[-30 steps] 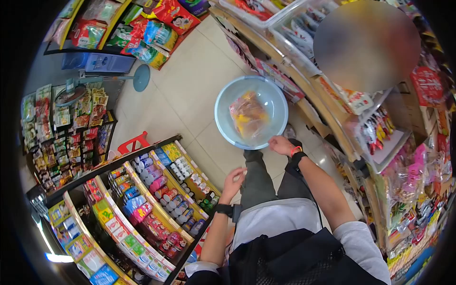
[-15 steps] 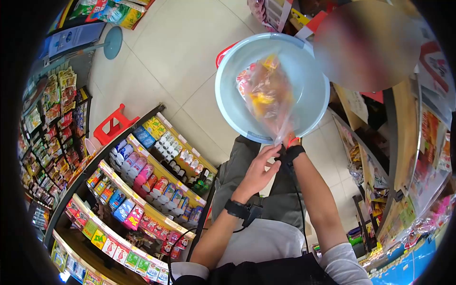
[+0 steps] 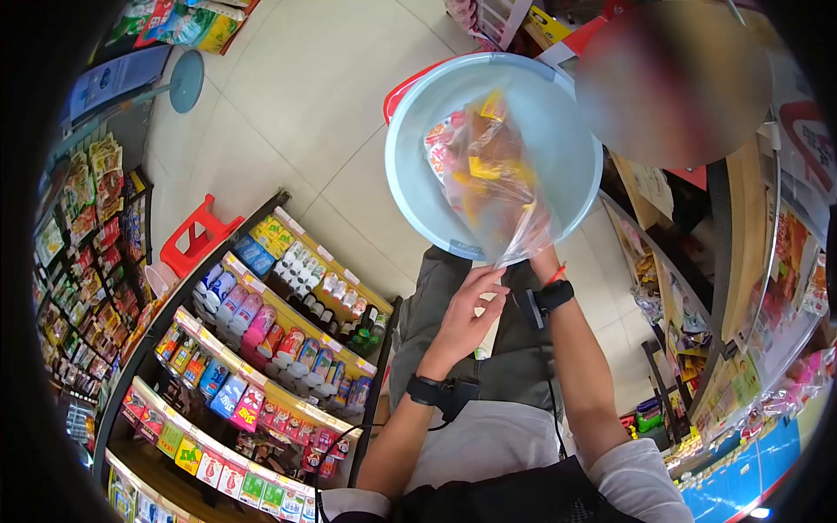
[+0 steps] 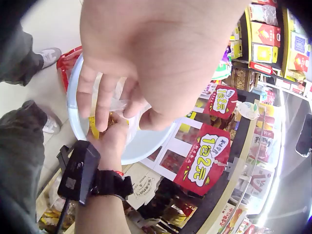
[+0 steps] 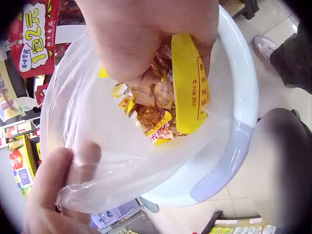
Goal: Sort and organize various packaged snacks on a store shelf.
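Note:
A clear plastic bag (image 3: 514, 187) lies in a light blue basin (image 3: 398, 166), with yellow-edged snack packets in it. My left hand (image 3: 469, 315) pinches the bag's rim between fingers and thumb, at the basin's near side. Through the bag's mouth goes my right hand (image 5: 151, 36), which grips a yellow-and-clear snack packet (image 5: 190, 87); its fingertips are partly hidden behind the packet. More small packets (image 5: 151, 119) lie deeper in the bag. Beside them in the basin, a pink-and-white printed patch (image 3: 440, 144) shows.
Shelves of drinks and cartons (image 3: 253, 349) stand at left, with a red stool (image 3: 196, 235) behind them. Wooden snack shelving (image 3: 750, 235) runs along the right. Red price signs (image 4: 207, 156) hang next to the basin. Another person's legs (image 4: 19, 126) are close by.
My hands were apart beside the basin, holding nothing. Both came to the bag: the left took its rim, the right went inside. The basin now appears larger and nearer.

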`<state>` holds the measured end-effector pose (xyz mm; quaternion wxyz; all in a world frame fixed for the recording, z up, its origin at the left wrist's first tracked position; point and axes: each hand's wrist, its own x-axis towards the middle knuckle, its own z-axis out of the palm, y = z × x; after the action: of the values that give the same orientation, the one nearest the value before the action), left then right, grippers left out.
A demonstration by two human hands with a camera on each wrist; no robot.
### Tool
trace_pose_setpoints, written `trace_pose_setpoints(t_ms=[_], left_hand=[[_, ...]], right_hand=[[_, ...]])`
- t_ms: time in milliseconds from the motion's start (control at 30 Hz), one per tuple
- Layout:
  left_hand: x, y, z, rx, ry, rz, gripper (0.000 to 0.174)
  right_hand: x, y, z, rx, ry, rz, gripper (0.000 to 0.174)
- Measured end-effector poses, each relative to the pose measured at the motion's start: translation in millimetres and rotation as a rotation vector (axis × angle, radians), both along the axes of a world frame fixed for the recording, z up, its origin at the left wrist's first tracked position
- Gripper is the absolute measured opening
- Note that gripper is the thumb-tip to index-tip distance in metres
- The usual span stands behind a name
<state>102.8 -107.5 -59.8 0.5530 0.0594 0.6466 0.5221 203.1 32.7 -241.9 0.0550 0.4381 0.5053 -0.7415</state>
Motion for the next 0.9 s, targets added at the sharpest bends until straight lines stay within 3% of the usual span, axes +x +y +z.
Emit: trace_pose_setpoints(t_ms=[67,167,467,567,700,800,900], left_hand=[[-5.3,0.8,1.6,0.008,-0.026,-0.017,0.043],[-10.3,-1.2,0.2,0.032,-0.050,-0.071,0.044],[-7.7,-12.0,-1.5,0.011,-0.096,-0.029,0.045],[-7.2,-15.0,-1.6,0.013,-0.113,0.030,0.045],[-17.4,-12.3,3.1,0.023,-0.003,0.024,0.041],[-27.4,-9.2,6.8,0.004,0.009,0.013,0.038],[-28.0,-10.3,4.9,-0.008,0.037,-0.016,0.036]], right_hand=[[4.5,6.2,4.9,-0.203,0.057,-0.104,0.037],[-6.7,10.2,1.8,-0.301,0.070,-0.129,0.039],[-52.4,0.2,-26.1,0.049,-0.057,-0.001,0.047],[-44.4,-5.3,-22.5,0.010,-0.022,-0.065,0.049],[-23.2,-0.2,-11.3,-0.509,0.214,-0.355,0.052],[-27.9,12.5,8.1,-0.927,0.452,-0.530,0.044],[-50.2,14.4,12.1,-1.074,0.318,-0.548,0.041]])
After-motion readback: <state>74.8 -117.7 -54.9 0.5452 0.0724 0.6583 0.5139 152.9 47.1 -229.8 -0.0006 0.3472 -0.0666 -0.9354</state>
